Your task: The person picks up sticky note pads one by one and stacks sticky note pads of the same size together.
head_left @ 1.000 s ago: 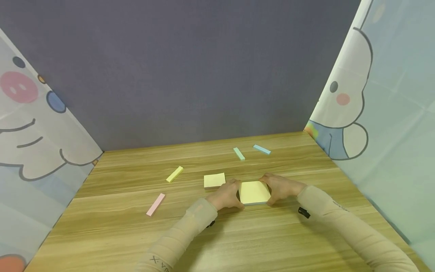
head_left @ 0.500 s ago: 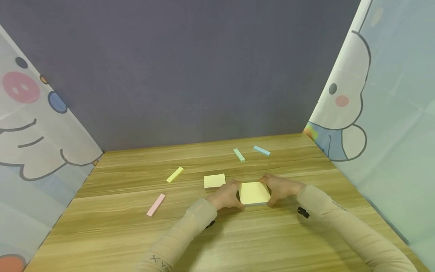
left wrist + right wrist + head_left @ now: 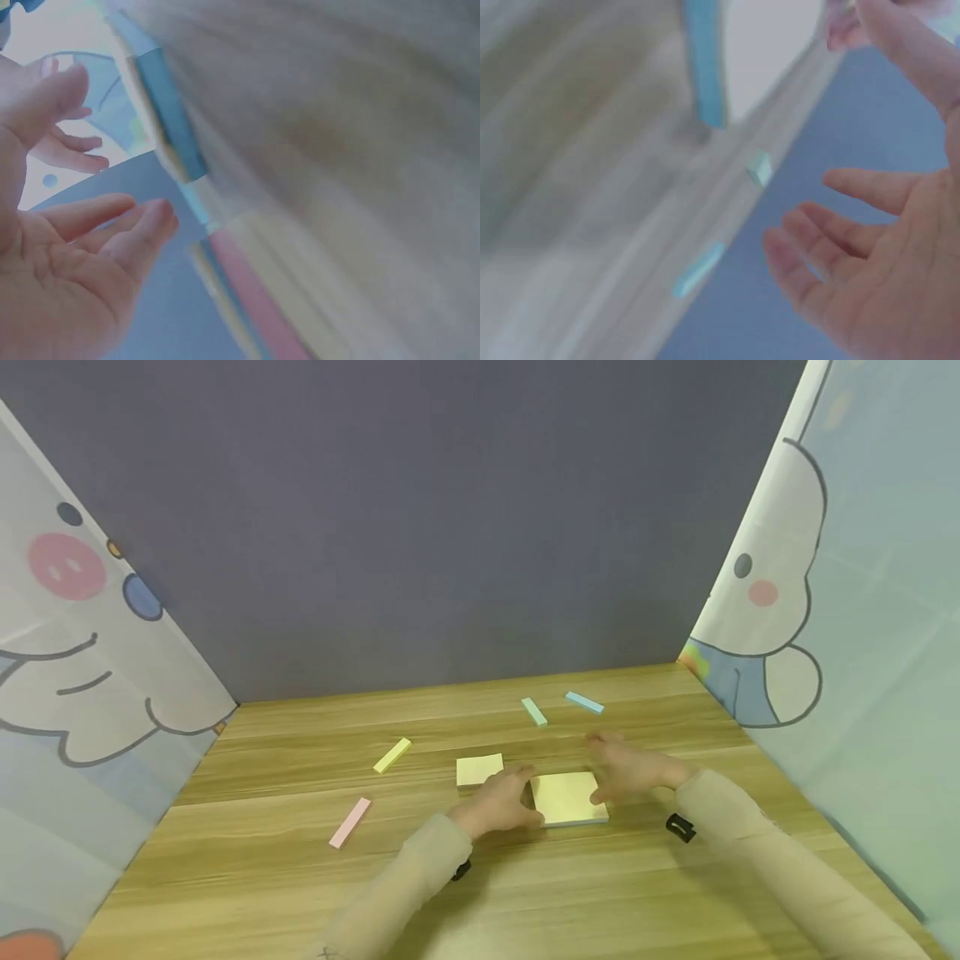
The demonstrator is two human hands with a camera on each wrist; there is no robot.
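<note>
A square yellow-topped sticky note pad [image 3: 568, 798] with a bluish side lies flat on the wooden table between the two hands. At its left edge is the left hand [image 3: 498, 802], fingers and thumb spread; whether a fingertip touches the pad I cannot tell. The right hand [image 3: 630, 768], slightly blurred, hovers at the right edge, its thumb over the pad's corner. In the right wrist view the right hand [image 3: 885, 262] holds nothing, its fingers apart from the pad's blue side [image 3: 705, 60]. A smaller pale-yellow note pad [image 3: 480, 769] sits just behind the left hand.
Narrow note strips lie scattered: a pink strip [image 3: 350, 823] and a yellow strip [image 3: 392, 756] to the left, a green strip [image 3: 534, 712] and a blue strip [image 3: 584, 702] at the back. A dark panel [image 3: 450, 527] rises behind the table, with printed curtains [image 3: 885, 635] at the sides.
Both hands held the large pad by its sides; now the grip has loosened. The right hand has lifted and moved away to the right, and the left has drawn back slightly. The pad stays down.
</note>
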